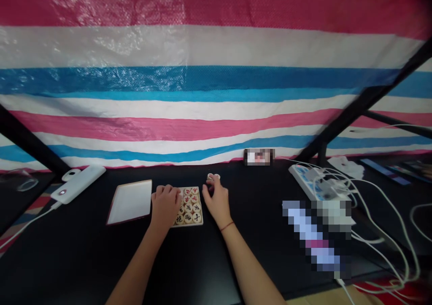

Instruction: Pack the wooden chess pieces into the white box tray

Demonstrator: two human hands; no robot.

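Observation:
A shallow light-coloured box (202, 206) of round Chinese chess pieces, marked in red and black characters, lies on the black table. My left hand (166, 206) covers the left part of this box. Its fingers are curled downward and their tips are hidden, so what they grip cannot be made out. To the right of the box, my right hand (218, 199) rests on the table with thumb and fingers apart. Two chess pieces (213, 176) lie side by side at its fingertips. The box lid (131, 202), pale inside with a dark edge, sits left of my left hand.
A white power bank (81, 184) with a cable stands at the left. At the back is a blurred-out phone-like object (258, 157). A power strip (305, 181) with tangled white cables and a pixelated device (312, 235) occupy the right. A striped sheet (202, 80) hangs behind.

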